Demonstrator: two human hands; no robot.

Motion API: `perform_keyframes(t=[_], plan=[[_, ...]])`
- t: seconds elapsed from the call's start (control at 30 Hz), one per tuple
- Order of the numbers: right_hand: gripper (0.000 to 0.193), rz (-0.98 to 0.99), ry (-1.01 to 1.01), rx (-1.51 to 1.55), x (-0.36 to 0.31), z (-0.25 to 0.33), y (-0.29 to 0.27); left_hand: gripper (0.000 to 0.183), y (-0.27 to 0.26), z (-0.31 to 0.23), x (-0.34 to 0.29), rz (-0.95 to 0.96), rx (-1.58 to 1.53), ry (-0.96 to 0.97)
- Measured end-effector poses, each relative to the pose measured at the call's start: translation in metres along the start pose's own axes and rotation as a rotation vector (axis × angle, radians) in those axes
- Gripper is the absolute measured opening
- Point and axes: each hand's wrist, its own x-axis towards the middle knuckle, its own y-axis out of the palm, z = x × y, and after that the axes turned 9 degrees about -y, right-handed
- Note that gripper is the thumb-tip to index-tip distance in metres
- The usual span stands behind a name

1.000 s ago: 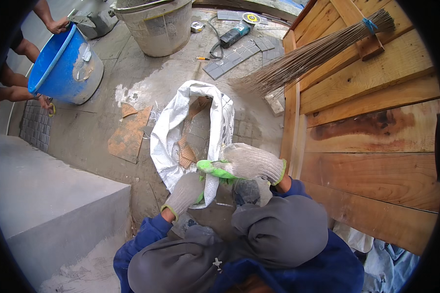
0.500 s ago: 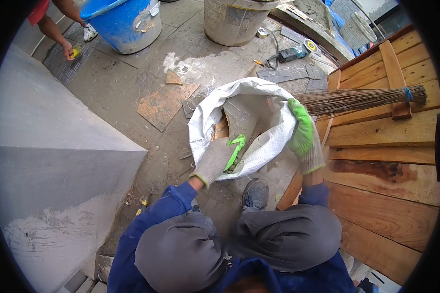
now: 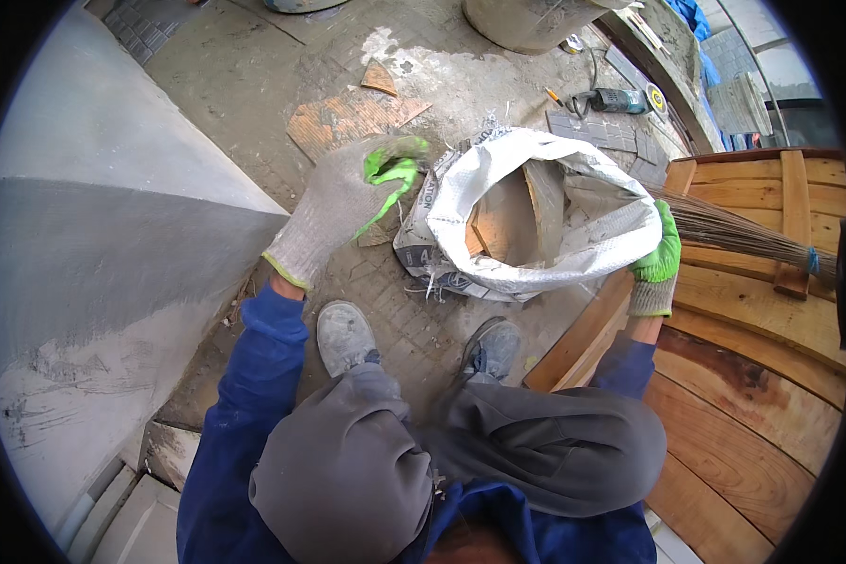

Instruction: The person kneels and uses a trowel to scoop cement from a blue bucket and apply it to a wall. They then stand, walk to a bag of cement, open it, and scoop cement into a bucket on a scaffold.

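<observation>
Closest were the person's grey pants (image 3: 338,461), with two dusty shoes (image 3: 345,334) just past them on the floor (image 3: 423,390). The right hand (image 3: 660,258), in a grey and green glove, had its grip closed on the right edge of a white bag (image 3: 573,268). The bag stood on the floor, its mouth wide, with broken tan and grey pieces (image 3: 509,226) inside. The left hand (image 3: 343,197), in a glove too, was just left of the bag, its grip half open, fingers curled, with nothing to be seen in it. Past that hand lay a broken orange tile (image 3: 348,122) and a small pointed bit (image 3: 379,77). A stick broom (image 3: 738,226) was by the wooden boards (image 3: 743,376). Farthest were a grinder (image 3: 620,101) and a dirty bucket (image 3: 526,23).
</observation>
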Motion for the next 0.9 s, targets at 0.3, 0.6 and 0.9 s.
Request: perform_keyframes(t=[0.3,0.6,0.9], plan=[[0.021,-0.098,0.055,0.047,-0.021,-0.006,0.034,0.038,0.048,0.118,-0.031,0.135,0.991,-0.027],[0.024,-0.072,0.02,0.083,-0.036,-0.013,0.026,0.049,0.036,0.114,-0.068,0.166,1.133,-0.042],[0.027,-0.109,-0.014,0.157,-0.053,-0.036,0.046,0.033,0.04,0.096,-0.036,0.34,1.01,-0.247]])
